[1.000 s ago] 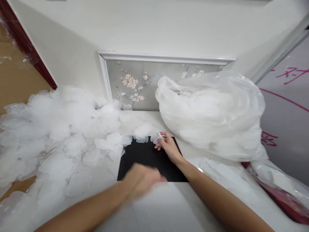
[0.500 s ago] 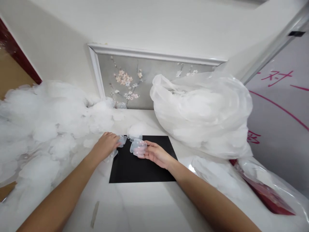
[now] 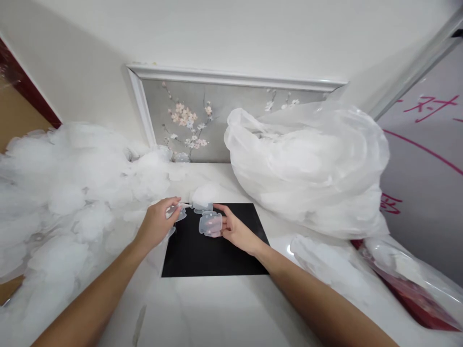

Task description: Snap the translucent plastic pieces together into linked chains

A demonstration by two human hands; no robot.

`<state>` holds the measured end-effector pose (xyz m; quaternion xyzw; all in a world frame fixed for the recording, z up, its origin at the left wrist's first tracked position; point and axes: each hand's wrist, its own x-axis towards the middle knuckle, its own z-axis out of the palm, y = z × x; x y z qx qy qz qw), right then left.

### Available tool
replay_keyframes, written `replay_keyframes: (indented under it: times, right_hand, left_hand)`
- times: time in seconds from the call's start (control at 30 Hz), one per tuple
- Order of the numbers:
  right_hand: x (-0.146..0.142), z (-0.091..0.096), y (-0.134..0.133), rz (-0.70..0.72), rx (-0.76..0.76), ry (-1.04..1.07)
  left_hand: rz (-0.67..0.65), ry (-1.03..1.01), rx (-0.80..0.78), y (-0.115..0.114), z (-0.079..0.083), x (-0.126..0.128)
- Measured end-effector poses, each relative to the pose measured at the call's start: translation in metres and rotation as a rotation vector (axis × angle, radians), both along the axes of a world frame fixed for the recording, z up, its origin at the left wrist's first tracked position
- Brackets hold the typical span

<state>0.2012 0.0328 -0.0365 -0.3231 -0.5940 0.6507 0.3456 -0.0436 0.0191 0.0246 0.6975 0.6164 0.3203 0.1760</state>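
My right hand (image 3: 237,230) holds a thin translucent plastic piece (image 3: 210,224) with a wavy outline and small dots, above the black mat (image 3: 217,255). Between the thumb and fingers of my left hand (image 3: 159,221) is a similar translucent piece (image 3: 183,206), seen nearly edge-on at the mat's upper left corner. Just below it another clear piece (image 3: 180,215) shows beside the left fingers. A small stack of frosted pieces (image 3: 202,196) rests at the mat's far edge, between my two hands.
A large heap of frosted plastic pieces (image 3: 87,168) covers the left side of the table (image 3: 202,308). On the right bulges a translucent plastic bag (image 3: 307,168) full of white pieces. A floral panel (image 3: 210,120) stands behind; a whiteboard (image 3: 430,159) with red writing is at right.
My left hand has turned and lifted a translucent piece, its thumb now showing. My right hand has shifted slightly right with its piece, which now faces the camera more squarely.
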Motion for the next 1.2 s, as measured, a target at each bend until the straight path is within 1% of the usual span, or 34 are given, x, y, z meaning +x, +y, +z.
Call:
replay_keyframes:
  times: [0.03, 0.07, 0.13, 0.17, 0.2, 0.23, 0.27, 0.3, 0.33, 0.4, 0.47, 0.5, 0.57, 0.63, 0.73, 0.87, 1.0, 1.2]
  right_hand:
    - [0.001, 0.0, 0.0, -0.028, 0.134, -0.09]
    - [0.003, 0.0, 0.0, -0.052, 0.272, -0.182]
    - [0.004, 0.003, -0.001, -0.115, 0.506, -0.336]
    - [0.004, 0.005, -0.002, -0.166, 0.582, -0.373]
    - [0.004, 0.007, -0.003, -0.225, 0.622, -0.378]
    - [0.003, 0.008, -0.004, -0.291, 0.616, -0.353]
    - [0.001, 0.009, -0.004, -0.347, 0.561, -0.305]
    - [0.0, 0.008, -0.005, -0.377, 0.458, -0.23]
    - [-0.001, 0.007, -0.005, -0.373, 0.317, -0.134]
    - [-0.003, 0.003, -0.004, -0.29, 0.001, 0.084]
    - [-0.003, 0.0, -0.002, -0.186, -0.244, 0.265]
    - [-0.003, -0.001, 0.0, -0.149, -0.324, 0.321]
    - [-0.002, 0.0, 0.003, -0.106, -0.424, 0.366]
    - [0.0, 0.002, 0.006, -0.071, -0.485, 0.367]
    - [0.002, 0.003, 0.009, -0.043, -0.528, 0.353]
    - [0.002, 0.003, 0.009, -0.028, -0.532, 0.361]
    - [0.003, 0.004, 0.008, -0.022, -0.525, 0.347]
    - [0.003, 0.005, 0.007, -0.028, -0.516, 0.331]
  left_hand:
    - [0.054, -0.134, -0.057, -0.004, 0.003, 0.005]
    - [0.077, -0.277, -0.134, -0.008, 0.005, 0.01]
    - [0.069, -0.619, -0.339, -0.014, 0.004, 0.018]
    - [0.042, -0.77, -0.438, -0.017, 0.002, 0.02]
    - [0.018, -0.899, -0.521, -0.019, -0.002, 0.021]
    - [0.002, -1.0, -0.585, -0.02, -0.006, 0.021]
    - [-0.001, -1.073, -0.627, -0.021, -0.01, 0.021]
    - [-0.001, -1.122, -0.654, -0.021, -0.014, 0.02]
    - [-0.001, -1.156, -0.674, -0.021, -0.017, 0.019]
    - [-0.009, -1.209, -0.712, -0.019, -0.02, 0.016]
    - [-0.018, -1.256, -0.747, -0.017, -0.02, 0.015]
    - [-0.017, -1.278, -0.761, -0.016, -0.019, 0.014]
    - [-0.012, -1.317, -0.783, -0.015, -0.018, 0.013]
    - [-0.007, -1.35, -0.794, -0.015, -0.019, 0.013]
    - [-0.018, -1.39, -0.817, -0.014, -0.02, 0.011]
    - [-0.073, -1.437, -0.864, -0.012, -0.021, 0.007]
    - [-0.112, -1.442, -0.883, -0.011, -0.021, 0.005]
    - [-0.107, -1.42, -0.886, -0.011, -0.021, 0.006]
